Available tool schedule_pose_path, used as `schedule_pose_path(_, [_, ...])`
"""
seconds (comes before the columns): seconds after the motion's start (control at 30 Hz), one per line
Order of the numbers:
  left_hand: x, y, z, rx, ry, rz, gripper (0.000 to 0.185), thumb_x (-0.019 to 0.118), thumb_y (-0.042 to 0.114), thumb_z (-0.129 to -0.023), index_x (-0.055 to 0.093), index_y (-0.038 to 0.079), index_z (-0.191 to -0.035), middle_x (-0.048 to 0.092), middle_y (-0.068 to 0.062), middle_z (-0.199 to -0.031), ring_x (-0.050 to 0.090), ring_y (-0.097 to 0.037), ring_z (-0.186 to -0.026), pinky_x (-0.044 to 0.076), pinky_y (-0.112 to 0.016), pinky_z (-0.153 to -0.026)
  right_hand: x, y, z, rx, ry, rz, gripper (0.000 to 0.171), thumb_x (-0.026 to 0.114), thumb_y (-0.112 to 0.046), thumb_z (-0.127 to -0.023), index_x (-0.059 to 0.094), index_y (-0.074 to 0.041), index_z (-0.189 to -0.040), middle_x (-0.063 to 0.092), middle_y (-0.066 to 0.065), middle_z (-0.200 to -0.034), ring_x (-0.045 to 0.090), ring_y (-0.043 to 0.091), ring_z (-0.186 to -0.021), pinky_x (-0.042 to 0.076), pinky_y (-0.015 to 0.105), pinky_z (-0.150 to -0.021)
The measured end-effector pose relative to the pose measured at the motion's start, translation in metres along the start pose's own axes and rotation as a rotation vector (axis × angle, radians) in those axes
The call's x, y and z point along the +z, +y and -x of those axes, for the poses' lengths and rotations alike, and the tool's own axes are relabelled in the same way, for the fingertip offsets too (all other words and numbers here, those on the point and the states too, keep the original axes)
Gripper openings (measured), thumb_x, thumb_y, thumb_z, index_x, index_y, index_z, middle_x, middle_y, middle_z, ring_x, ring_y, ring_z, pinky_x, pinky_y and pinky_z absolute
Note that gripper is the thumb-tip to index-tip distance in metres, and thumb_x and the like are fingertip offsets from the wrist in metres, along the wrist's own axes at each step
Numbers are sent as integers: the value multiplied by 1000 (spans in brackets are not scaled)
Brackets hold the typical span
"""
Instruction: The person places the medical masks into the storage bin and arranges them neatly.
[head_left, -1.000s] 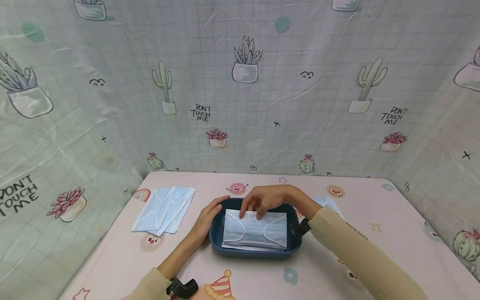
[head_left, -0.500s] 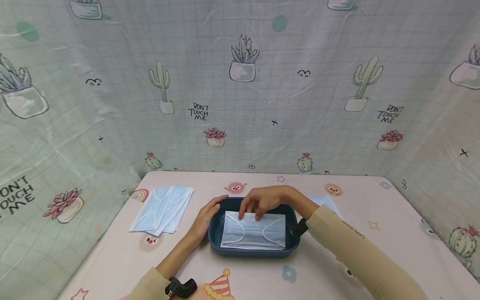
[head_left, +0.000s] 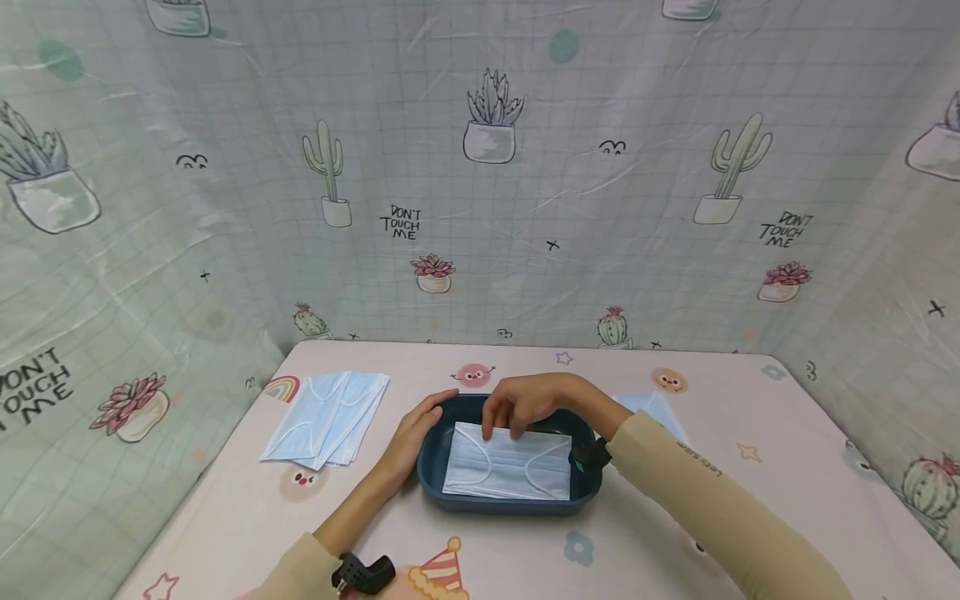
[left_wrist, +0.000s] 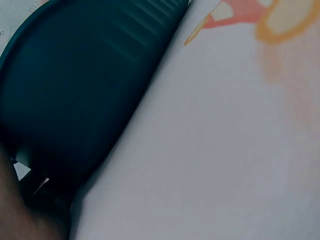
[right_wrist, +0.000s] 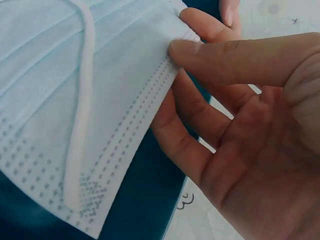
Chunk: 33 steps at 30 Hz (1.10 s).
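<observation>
A dark blue plastic bin (head_left: 510, 505) stands mid-table, also filling the upper left of the left wrist view. In it lies a stack of light blue pleated face masks (head_left: 506, 471) with white ear loops. My right hand (head_left: 528, 398) reaches over the bin from the right and pinches the far edge of the masks. In the right wrist view the thumb (right_wrist: 200, 60) lies on top of the mask's edge, with fingers beneath. How many masks it pinches I cannot tell. My left hand (head_left: 411, 433) holds the bin's left side at the rim; its fingertips are partly hidden.
Several overlapping face masks (head_left: 326, 421) lie on the table left of the bin. More light blue mask material (head_left: 652, 408) shows behind my right forearm. The pale patterned table (head_left: 630, 558) meets a printed curtain (head_left: 555, 283) at the back and sides.
The masks' far edge has tilted slightly and shifted a little with my right hand. My left hand and the bin stay where they were. The head view sways slightly.
</observation>
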<state>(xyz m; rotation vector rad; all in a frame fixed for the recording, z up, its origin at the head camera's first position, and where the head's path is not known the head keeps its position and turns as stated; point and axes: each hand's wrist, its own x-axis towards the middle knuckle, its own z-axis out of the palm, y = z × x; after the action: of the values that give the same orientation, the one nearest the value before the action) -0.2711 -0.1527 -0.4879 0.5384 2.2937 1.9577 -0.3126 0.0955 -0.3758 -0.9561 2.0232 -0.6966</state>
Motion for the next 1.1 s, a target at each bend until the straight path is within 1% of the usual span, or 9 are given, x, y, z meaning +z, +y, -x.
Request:
schedule_pose_path(0.17, [0, 1, 0, -10, -9, 5, 42, 37, 28, -112, 53, 24, -150, 49, 0, -159, 35, -25, -155, 17, -54, -130, 1, 0, -4, 16, -8, 18, 40, 62, 19, -82, 73, -1, -115, 61, 2, -86, 53, 9, -74, 40, 19, -58])
schedule_pose_path(0.43, [-2, 2, -3, -18, -19, -5, 42, 36, 28, -112, 53, 25, -150, 48, 0, -160, 34, -25, -156, 17, -55, -130, 4, 0, -8, 69, 44, 38, 38, 64, 19, -82, 76, -6, -109, 65, 4, -87, 56, 11, -75, 43, 20, -57])
schedule_pose_path(0.57, [-3, 3, -4, -19, -16, -5, 41, 36, 28, -112, 53, 25, -150, 49, 1, -160, 34, -24, -155, 17, -55, -130, 4, 0, -9, 83, 76, 75, 38, 65, 19, -82, 77, -9, -106, 66, 4, -88, 56, 12, -78, 47, 21, -61])
schedule_pose_path(0.7, [-3, 2, -4, -24, -14, -2, 41, 37, 28, -112, 54, 26, -149, 50, 2, -159, 35, -23, -155, 17, -55, -130, 4, 1, -10, 86, 99, 117, 40, 64, 20, -81, 78, -10, -105, 67, 4, -90, 57, 13, -81, 48, 22, -66])
schedule_pose_path(0.8, [-4, 3, -5, -32, -16, 1, 41, 38, 29, -112, 54, 28, -149, 50, 3, -159, 35, -23, -155, 18, -55, -130, 4, 3, -11, 95, 109, 128, 42, 62, 21, -81, 78, -11, -104, 69, 5, -91, 58, 16, -83, 47, 23, -68])
schedule_pose_path(0.93, [-3, 3, -5, -38, -18, 1, 41, 38, 31, -112, 53, 28, -150, 49, 3, -159, 35, -23, -155, 18, -55, -130, 5, 4, -12, 106, 122, 136, 43, 61, 20, -82, 78, -13, -102, 71, 4, -94, 60, 19, -86, 49, 24, -71])
schedule_pose_path(1.1, [-3, 4, -5, -36, -18, -5, 41, 37, 29, -112, 53, 26, -150, 49, 2, -159, 34, -24, -155, 18, -56, -130, 6, 4, -14, 92, 150, 198, 41, 64, 18, -82, 79, -15, -100, 72, 0, -98, 60, 15, -88, 54, 26, -80])
